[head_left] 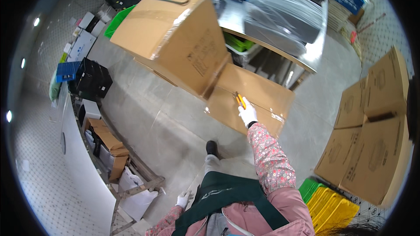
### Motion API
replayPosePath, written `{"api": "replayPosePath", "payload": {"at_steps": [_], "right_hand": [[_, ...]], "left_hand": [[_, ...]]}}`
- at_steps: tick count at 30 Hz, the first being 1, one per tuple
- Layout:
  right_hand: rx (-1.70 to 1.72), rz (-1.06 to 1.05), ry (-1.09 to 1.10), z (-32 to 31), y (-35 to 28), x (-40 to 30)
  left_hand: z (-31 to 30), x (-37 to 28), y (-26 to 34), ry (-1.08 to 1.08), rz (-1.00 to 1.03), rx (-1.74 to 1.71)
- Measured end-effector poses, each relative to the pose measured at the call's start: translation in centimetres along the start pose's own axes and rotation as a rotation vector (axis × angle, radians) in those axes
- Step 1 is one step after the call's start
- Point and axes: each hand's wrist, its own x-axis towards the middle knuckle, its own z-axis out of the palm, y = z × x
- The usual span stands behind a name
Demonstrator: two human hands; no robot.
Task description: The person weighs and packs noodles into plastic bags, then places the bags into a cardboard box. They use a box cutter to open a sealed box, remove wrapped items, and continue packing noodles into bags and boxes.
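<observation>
My right hand [248,114], in a white glove, grips an orange-handled tool [241,100], seemingly scissors or pliers, with its dark tip pointing away from me. It is over a closed, taped cardboard box [259,87]. My left hand [183,199], also white-gloved, hangs low beside the green apron with its fingers apart and nothing in it. Against the far side of that box stands a larger cardboard box [193,46] bearing printed marks, with a dark curved rod [167,0] on top.
A metal table [279,50] with plastic-wrapped grey items [282,19] stands ahead. Stacked cartons [370,124] and yellow crates [331,209] are at the right. A wooden-framed shelf [141,188] with an open carton [110,141] and black crates [93,78] are at the left.
</observation>
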Motion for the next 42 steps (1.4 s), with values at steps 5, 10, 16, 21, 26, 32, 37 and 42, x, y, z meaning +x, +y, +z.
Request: {"api": "replayPosePath", "payload": {"at_steps": [5, 10, 16, 21, 26, 32, 37, 42], "right_hand": [[-0.415, 0.178, 0.011, 7.0, -5.5, 10.7], [-0.751, 0.154, 0.088, 12.5, -8.4, 18.2], [-0.759, 0.306, 0.058, 15.1, -7.2, 24.1], [-0.793, 0.319, -0.025, 16.1, -6.4, 23.6], [-0.814, 0.341, -0.079, 15.9, -5.5, 20.5], [-0.871, 0.346, -0.149, 17.7, -5.3, 16.9], [-0.9, 0.334, -0.219, 21.3, -5.8, 13.1], [-0.821, 0.374, -0.102, 23.7, -7.0, 8.4]], "left_hand": [[-10.4, 5.9, -1.9, 0.045, -0.303, -0.215], [-15.1, 7.9, -1.8, 0.118, -0.354, -0.374], [-17.3, 9.3, -2.4, -0.001, -0.267, -0.12], [-17.6, 10.9, -1.9, 0.103, -0.379, -0.132], [-18.0, 11.8, 1.9, 0.066, -0.428, -0.325], [-18.2, 12.7, 2.9, -0.053, -0.301, -0.016], [-18.7, 13.2, 4.9, -0.025, -0.343, -0.218], [-19.9, 12.9, 4.8, -0.087, -0.049, -0.041]]}}
